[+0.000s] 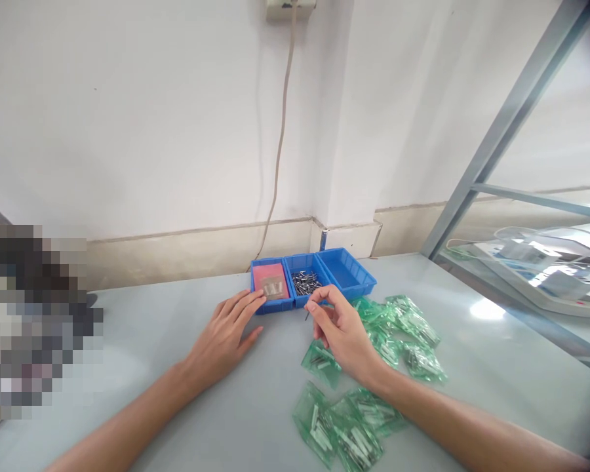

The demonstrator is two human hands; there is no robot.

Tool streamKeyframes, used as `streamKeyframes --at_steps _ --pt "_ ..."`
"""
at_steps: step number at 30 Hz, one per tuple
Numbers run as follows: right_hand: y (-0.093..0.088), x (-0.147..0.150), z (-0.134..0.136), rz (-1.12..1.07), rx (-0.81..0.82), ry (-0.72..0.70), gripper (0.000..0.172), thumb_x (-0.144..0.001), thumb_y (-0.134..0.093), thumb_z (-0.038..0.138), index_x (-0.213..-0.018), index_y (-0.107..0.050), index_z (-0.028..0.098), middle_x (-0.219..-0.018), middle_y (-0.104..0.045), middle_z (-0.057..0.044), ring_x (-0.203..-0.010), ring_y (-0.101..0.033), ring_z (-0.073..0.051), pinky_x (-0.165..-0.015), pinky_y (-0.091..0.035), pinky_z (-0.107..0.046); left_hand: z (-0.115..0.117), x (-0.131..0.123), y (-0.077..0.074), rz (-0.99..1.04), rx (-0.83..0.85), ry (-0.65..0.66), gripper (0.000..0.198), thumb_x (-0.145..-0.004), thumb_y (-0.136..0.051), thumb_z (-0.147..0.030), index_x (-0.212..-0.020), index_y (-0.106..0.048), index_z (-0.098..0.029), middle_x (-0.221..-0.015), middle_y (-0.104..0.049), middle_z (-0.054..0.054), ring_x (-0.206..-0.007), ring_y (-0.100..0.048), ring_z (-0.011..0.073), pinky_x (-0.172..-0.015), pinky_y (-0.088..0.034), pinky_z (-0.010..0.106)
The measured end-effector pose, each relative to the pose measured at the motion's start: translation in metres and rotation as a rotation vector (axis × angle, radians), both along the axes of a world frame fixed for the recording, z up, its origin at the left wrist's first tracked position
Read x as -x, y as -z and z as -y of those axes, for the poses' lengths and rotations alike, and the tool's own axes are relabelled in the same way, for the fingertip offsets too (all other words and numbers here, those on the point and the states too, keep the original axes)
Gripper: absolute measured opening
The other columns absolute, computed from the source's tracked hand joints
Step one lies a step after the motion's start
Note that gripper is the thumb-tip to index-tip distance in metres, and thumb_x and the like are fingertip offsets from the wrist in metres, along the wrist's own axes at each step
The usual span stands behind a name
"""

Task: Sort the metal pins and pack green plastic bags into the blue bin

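The right hand's [341, 328] fingers pinch a thin pin [307, 315] near the middle bin [299, 302], where many metal pieces [305, 283] are left; the left hand's [226, 334] fingers lie unclenched by the left bin [278, 306]. Rightward, several green bags [423, 362] look already filled.

Three blue plastic bins [347, 270]; two hands [225, 335]; at least eight green plastic packets [318, 423]; one clear packet [274, 287]; one cable [284, 115]; one desk [177, 328]; small metal fasteners [305, 282], too many to count.
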State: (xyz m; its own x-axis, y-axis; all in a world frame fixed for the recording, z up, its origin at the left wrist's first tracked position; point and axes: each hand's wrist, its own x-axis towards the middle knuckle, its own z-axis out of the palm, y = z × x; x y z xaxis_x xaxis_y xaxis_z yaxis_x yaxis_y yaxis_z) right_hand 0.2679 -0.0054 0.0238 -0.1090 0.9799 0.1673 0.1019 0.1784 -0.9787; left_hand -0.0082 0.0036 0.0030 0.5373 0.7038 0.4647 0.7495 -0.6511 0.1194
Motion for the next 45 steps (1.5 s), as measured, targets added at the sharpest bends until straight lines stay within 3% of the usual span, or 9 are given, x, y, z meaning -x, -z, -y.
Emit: streamKeyframes --at_steps 10,17,26,45 --pt "0.0028 -0.001 0.0006 0.014 -0.014 -0.02 0.025 -0.104 -0.061 0.053 -0.102 -0.057 0.028 -0.069 -0.052 0.004 -0.058 -0.054 -0.016 -0.045 -0.039 -0.023 -0.0001 0.0 0.0008 0.029 0.054 0.034 0.053 -0.11 -0.051 -0.028 -0.161 -0.037 -0.03 -0.159 -0.053 0.008 -0.146 -0.05 0.028 -0.118 -0.047 0.05" --pt "0.0008 0.0009 0.0015 0.005 -0.037 -0.048 0.026 -0.105 -0.059 0.052 -0.102 -0.056 0.027 -0.089 -0.065 0.0 -0.056 -0.054 -0.012 -0.046 -0.041 -0.024 0.001 -0.0006 -0.0018 0.029 0.059 0.034 0.055 -0.111 -0.05 -0.03 -0.163 -0.034 -0.031 -0.163 -0.048 0.009 -0.146 -0.051 0.0284 -0.117 -0.048 0.05" --pt "-0.0028 0.002 0.0046 0.015 -0.028 -0.1 0.025 -0.107 -0.055 0.052 -0.107 -0.055 0.027 -0.082 -0.066 0.002 -0.052 -0.051 -0.011 -0.048 -0.041 -0.024 0.0016 -0.0012 -0.0014 -0.006 0.038 0.078 0.054 -0.112 -0.047 -0.031 -0.164 -0.033 -0.031 -0.158 -0.054 0.01 -0.136 -0.061 0.0285 -0.111 -0.052 0.048" --pt "-0.0033 0.0013 0.006 0.076 -0.032 -0.108 0.029 -0.108 -0.052 0.055 -0.109 -0.059 0.028 -0.076 -0.058 0.004 -0.054 -0.047 -0.012 -0.049 -0.039 -0.024 0.0002 0.0005 0.0042 0.015 0.087 0.063 0.053 -0.111 -0.05 -0.031 -0.162 -0.035 -0.032 -0.156 -0.054 0.01 -0.139 -0.058 0.0283 -0.115 -0.052 0.048"
